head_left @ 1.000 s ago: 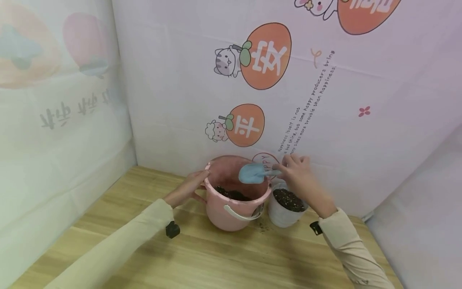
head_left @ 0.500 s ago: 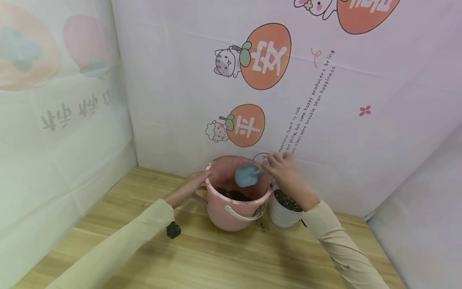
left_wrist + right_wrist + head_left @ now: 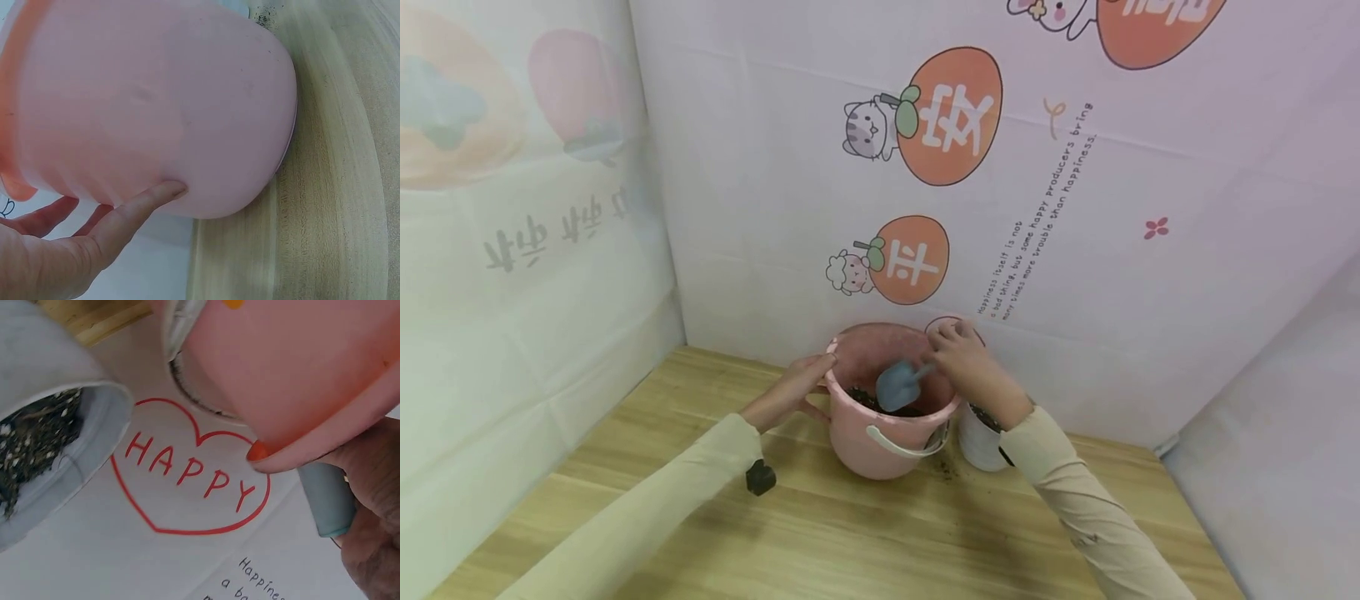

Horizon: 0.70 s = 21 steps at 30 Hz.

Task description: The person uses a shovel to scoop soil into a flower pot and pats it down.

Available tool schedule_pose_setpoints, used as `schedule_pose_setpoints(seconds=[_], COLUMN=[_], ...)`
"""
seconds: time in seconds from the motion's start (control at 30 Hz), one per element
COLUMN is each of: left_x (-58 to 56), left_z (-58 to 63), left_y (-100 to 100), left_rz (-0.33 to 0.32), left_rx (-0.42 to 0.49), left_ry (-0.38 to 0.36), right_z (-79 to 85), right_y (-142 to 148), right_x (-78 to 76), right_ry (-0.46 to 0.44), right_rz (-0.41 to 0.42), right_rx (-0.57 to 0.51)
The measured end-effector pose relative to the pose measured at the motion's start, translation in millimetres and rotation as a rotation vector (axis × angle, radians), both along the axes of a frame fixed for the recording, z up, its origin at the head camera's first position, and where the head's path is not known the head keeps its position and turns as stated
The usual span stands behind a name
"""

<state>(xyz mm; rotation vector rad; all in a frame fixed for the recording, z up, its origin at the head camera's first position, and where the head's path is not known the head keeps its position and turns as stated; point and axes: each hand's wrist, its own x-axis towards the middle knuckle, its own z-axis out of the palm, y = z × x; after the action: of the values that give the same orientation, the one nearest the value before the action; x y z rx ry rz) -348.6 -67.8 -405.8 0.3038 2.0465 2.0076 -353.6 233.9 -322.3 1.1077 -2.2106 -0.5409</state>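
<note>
A pink bucket [image 3: 880,446] with dark soil [image 3: 862,397] inside stands on the table. My left hand [image 3: 792,390] holds it by the left side near the rim. In the left wrist view, the thumb [image 3: 153,199] presses on the bucket's wall, and the other fingers go partly out of sight behind it. My right hand [image 3: 973,371] grips the handle of a small blue-grey hand trowel [image 3: 897,386]. Its blade hangs tilted down inside the bucket, low over the soil. From the right wrist, the handle's end [image 3: 328,499] sticks out of the grip beside the rim.
A white pot [image 3: 981,446] of speckled soil stands right of the bucket, partly behind my right forearm. The bucket's white carrying handle [image 3: 898,446] hangs down in front. Soil crumbs [image 3: 946,468] lie between them on the wooden table [image 3: 820,542]. A printed cloth [image 3: 760,208] hangs close behind.
My right hand has moved left and lower, bringing the trowel from above the rim at the right down into the bucket, its blade tipping downward. My left hand stays on the bucket.
</note>
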Motion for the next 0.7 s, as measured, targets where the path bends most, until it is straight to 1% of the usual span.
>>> schedule_pose_setpoints(seconds=[0.13, 0.3, 0.4, 0.47, 0.53, 0.6, 0.7], left_x=[1.0, 3.4, 4.8, 5.8, 6.1, 6.0, 5.0], left_z=[-0.6, 0.7, 0.9, 1.2, 0.8, 0.5, -0.3], left_y=[0.6, 3.7, 4.1, 3.7, 3.4, 3.8, 3.9], left_rz=[0.007, -0.012, -0.011, -0.002, 0.000, 0.003, 0.006], left_rx=[0.002, 0.009, 0.008, 0.008, 0.013, 0.012, 0.009], left_ry=[-0.009, -0.009, -0.007, -0.012, -0.012, -0.012, -0.009], right_z=[-2.0, -4.3, -5.8, -7.3, -9.7, -12.6, -16.9], right_y=[-7.1, -16.3, -23.3, -28.2, -32.1, -34.4, -35.1], right_x=[0.7, 5.3, 5.9, 4.6, 2.4, 0.4, -0.9], right_ry=[-0.108, -0.203, -0.302, -0.387, -0.452, -0.481, -0.469], right_rz=[-0.025, -0.086, -0.110, -0.115, -0.129, -0.139, -0.149], right_rx=[-0.009, 0.000, -0.026, -0.052, -0.061, -0.059, -0.057])
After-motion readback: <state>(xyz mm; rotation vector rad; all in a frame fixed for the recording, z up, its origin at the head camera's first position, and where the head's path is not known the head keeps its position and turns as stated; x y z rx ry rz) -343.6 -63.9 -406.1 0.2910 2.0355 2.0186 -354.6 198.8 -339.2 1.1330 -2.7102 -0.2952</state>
